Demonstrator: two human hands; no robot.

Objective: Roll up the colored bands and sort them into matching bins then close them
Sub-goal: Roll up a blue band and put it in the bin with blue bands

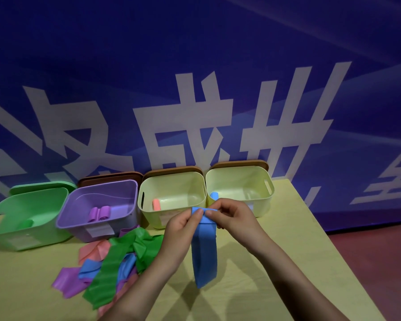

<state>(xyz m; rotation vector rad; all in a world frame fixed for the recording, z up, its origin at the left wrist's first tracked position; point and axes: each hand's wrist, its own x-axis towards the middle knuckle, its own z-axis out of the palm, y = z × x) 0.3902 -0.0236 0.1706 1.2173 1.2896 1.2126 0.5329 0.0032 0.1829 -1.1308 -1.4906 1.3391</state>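
Blue elastic, a long blue band (204, 246), is hanging down at the centre of the frame while both hands are pinching its top edge: the left hand (183, 224) and the right hand (232, 216) are each closing thumb and fingertips on the folded upper end, just in front of the bins. By my reading the rolling step is only starting, since nearly the whole strip is dangling unrolled above the yellow table (276, 262). Next the fingers will probably need to be turning that end over itself tightly, feeding the tail upward evenly. A small blue roll (214, 195) is showing by the cream bin (241, 181) at the right of the row, so that seems the destination. Loose bands (116, 258) are lying heaped at lower left, so much work is remaining, and every bin is standing open.
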